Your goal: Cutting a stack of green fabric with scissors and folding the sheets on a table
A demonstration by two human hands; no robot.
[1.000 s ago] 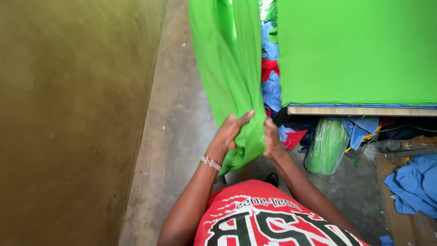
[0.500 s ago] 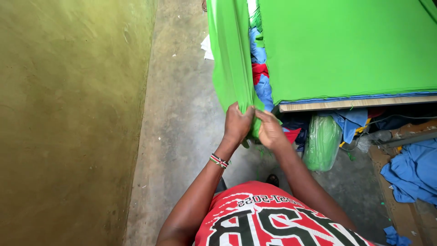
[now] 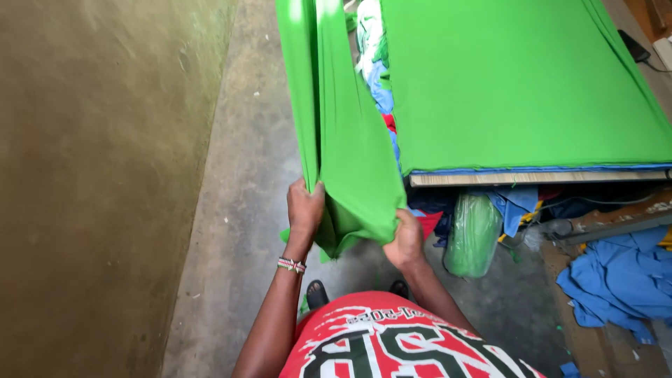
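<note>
Landmark: the wooden table edge (image 3: pixel 532 178) carrying the flat green sheet (image 3: pixel 518 84). Left of that edge, off the table, a long strip of green fabric (image 3: pixel 336 126) hangs taut, its long axis running away from the person toward the top of the frame, its near end bunched just left of and below the table's near-left corner. Both hands are on that near end. Left hand (image 3: pixel 305 210) sits furthest from the table edge, on the strip's left border, fingers curled and pressed together around the fold, thumb side against the cloth (fingertips hidden behind the fabric, so exact pinch cannot be told). Right hand (image 3: pixel 404 238) is nearer the table corner, just below it, fingers closed in a fist on the strip's right lower corner, knuckles up. The fabric lies up and forward from both sets of fingers; the hands sit apart across its width, with slack cloth drooping between them. Beaded bracelet (image 3: pixel 291 264) on the left wrist. Under the table, right of the right hand: a green plastic-wrapped bundle (image 3: pixel 474 234) and blue cloth (image 3: pixel 619 280) heaped on the floor. Mixed coloured cloth (image 3: pixel 381 91) fills the gap between strip and table. Concrete floor (image 3: pixel 245 175) left of the strip, olive wall (image 3: pixel 98 175) beyond.
</note>
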